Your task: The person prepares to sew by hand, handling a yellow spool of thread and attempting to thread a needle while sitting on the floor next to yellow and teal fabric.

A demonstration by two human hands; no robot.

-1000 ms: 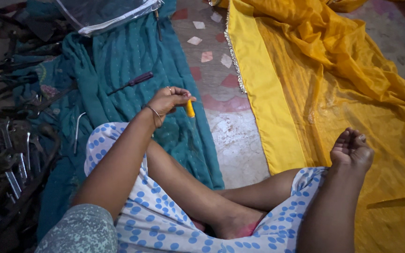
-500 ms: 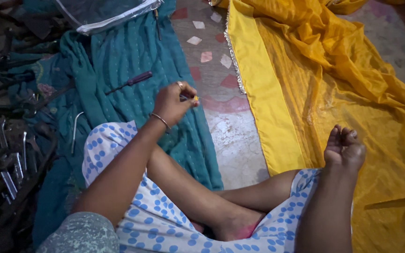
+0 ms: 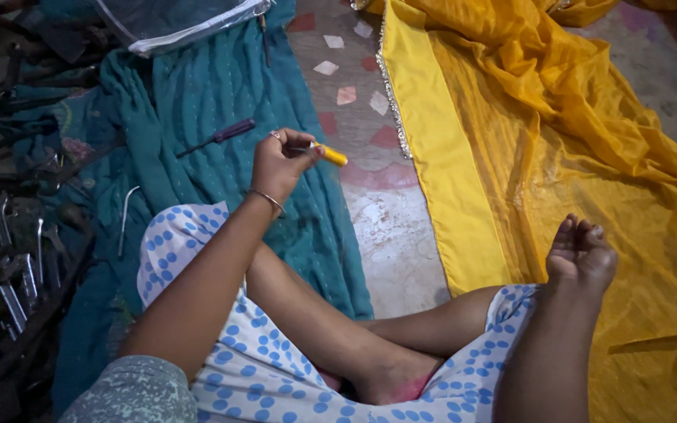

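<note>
Bare patterned floor [image 3: 389, 227] runs open between the teal cloth [image 3: 197, 102] and yellow fabric [image 3: 558, 157]; metal tools [image 3: 17, 266] crowd the left edge; a purple-handled screwdriver [image 3: 221, 137] lies across the teal.

yellow-handled tool [image 3: 331, 154]: tip hidden in left hand [image 3: 280, 164] | plastic pouch [image 3: 174, 23]: top cropped

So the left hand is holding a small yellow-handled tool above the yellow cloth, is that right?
Not quite. In the head view the left hand holds the yellow-handled tool above the teal cloth, not the yellow cloth, which lies further right.
</note>
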